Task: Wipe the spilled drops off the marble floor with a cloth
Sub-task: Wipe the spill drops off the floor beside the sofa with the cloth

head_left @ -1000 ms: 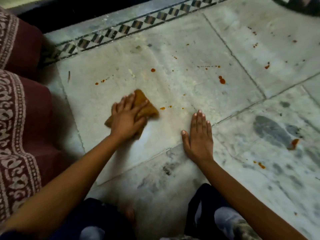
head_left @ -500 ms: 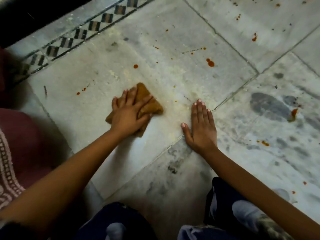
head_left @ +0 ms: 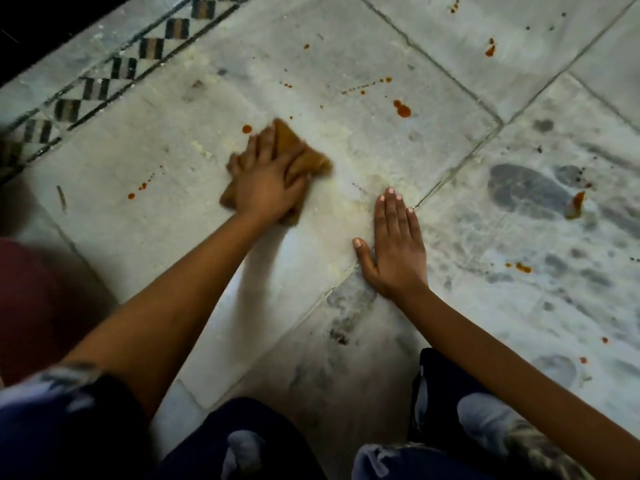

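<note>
Cloth: judged soft and light, best pressed at its middle; it is pinned to the marble floor, centre-left, under the flat left hand. The right hand is laid flat, empty.

The cloth is mustard-brown. The marble floor is pale grey-white, mottled with darker grey smudges toward the right and dotted with orange-red drops. Along its far edge runs a border of black-and-grey checks. The fabric at left is maroon; the trousers are dark navy with pale patches.
</note>
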Tool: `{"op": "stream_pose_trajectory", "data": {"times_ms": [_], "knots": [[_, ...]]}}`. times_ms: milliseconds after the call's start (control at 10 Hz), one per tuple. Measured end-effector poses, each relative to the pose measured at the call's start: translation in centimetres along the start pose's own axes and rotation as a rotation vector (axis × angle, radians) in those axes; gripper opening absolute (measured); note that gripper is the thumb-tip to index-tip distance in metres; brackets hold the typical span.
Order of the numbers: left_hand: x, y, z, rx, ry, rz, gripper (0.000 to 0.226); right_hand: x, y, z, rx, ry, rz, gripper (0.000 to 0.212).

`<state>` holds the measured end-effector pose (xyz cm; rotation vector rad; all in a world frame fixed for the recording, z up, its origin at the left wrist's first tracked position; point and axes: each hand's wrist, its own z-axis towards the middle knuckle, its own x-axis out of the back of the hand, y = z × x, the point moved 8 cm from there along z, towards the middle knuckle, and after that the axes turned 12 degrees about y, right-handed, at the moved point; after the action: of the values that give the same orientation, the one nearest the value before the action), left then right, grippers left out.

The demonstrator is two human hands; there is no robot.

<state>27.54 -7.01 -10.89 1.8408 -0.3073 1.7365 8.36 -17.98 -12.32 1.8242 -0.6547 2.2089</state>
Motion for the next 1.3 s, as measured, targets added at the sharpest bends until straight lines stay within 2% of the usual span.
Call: {"op": "stream_pose_trajectory", "data": {"times_ms": [100, 200, 300, 400, 500, 600, 700, 800, 900, 1000, 1100, 1200, 1300], "knots": [[-1.4, 5.1, 2.3, -0.059, -0.04, 0.004, 0.06, 0.0, 0.0, 0.0, 0.002, -0.013, 0.005, 0.074], [-1.7, 7.0, -2.3, -0.291, -0.012, -0.018, 0.063, -0.1, -0.1, 0.1, 0.007, -0.013, 0.002, 0.074], [-0.6, 3.2, -7.0, -0.313, 0.047, -0.06, 0.062, -0.1, 0.1, 0.1, 0.005, -0.001, 0.006, 0.075], [0.0, -0.1, -4.3, -0.1, 0.056, -0.011, 0.06, 0.0, 0.0, 0.0, 0.005, 0.006, 0.018, 0.075], [-0.1, 1.6, 0.6, 0.031, 0.041, -0.011, 0.055, 0.0, 0.0, 0.0, 0.004, -0.011, 0.007, 0.075], [-1.1, 4.9, -0.2, -0.13, -0.02, 0.001, 0.057, -0.1, -0.1, 0.0, 0.011, -0.028, -0.012, 0.074], [-0.8, 4.4, -6.6, -0.312, 0.017, -0.042, 0.06, -0.1, 0.0, 0.0, 0.021, -0.032, -0.024, 0.074], [0.9, -2.4, -10.5, -0.154, 0.06, -0.062, 0.063, -0.2, 0.1, 0.0, 0.025, -0.031, -0.017, 0.075], [2.5, -8.5, -8.4, 0.123, 0.08, -0.016, 0.062, -0.2, 0.1, -0.1, 0.018, -0.039, -0.008, 0.077], [2.6, -8.6, -4.4, 0.249, 0.07, -0.003, 0.054, -0.1, -0.5, 0.2, 0.04, -0.082, 0.011, 0.079], [1.5, -4.6, -5.9, 0.082, 0.011, -0.028, 0.055, 0.7, -2.4, 0.5, 0.084, -0.082, 0.001, 0.079], [1.5, -3.3, -12.5, -0.113, -0.051, -0.059, 0.058, 1.7, -5.0, 1.5, 0.123, -0.078, 0.026, 0.079], [2.9, -8.1, -15.3, -0.021, -0.041, -0.036, 0.062, 2.6, -7.4, 2.8, 0.207, -0.074, 0.041, 0.08]]}}
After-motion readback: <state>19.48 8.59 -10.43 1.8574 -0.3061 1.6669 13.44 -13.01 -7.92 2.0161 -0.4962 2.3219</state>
